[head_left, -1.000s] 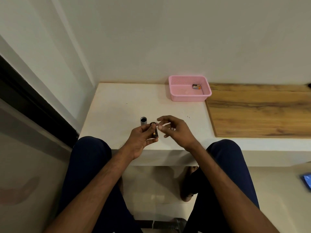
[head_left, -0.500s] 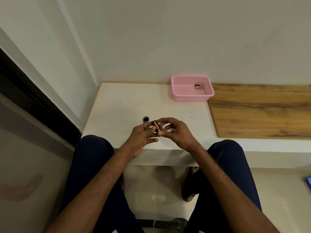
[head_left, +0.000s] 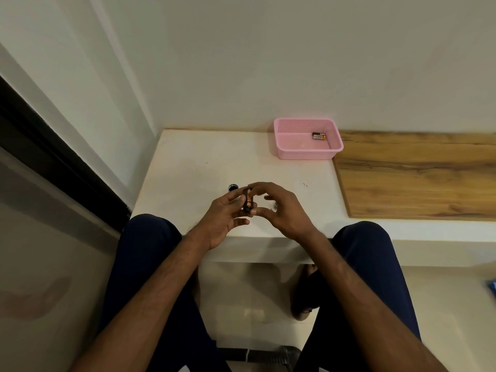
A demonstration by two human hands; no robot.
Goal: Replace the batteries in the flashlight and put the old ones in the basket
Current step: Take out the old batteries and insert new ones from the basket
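Observation:
A dark battery holder [head_left: 246, 204] is upright between my hands over the front of the white table [head_left: 201, 167], and my left hand [head_left: 221, 221] grips it from the left. A copper-coloured battery [head_left: 249, 200] lies in the holder's side. My right hand [head_left: 285, 213] pinches that battery, forefinger on its top end and thumb at its bottom end. The flashlight's open tube [head_left: 233, 188] stands on the table just beyond my left fingers. A pink basket [head_left: 306, 154] sits at the back of the table with old batteries [head_left: 318, 136] in its right corner.
A small dark part [head_left: 276, 206] lies on the table, mostly hidden behind my right hand. A wooden board [head_left: 416, 178] covers the surface right of the basket. The wall runs close behind, and my knees are under the table's front edge.
My right hand has brought the battery to the holder in my left hand and laid it in; the holder now stands more upright. The view has shifted slightly.

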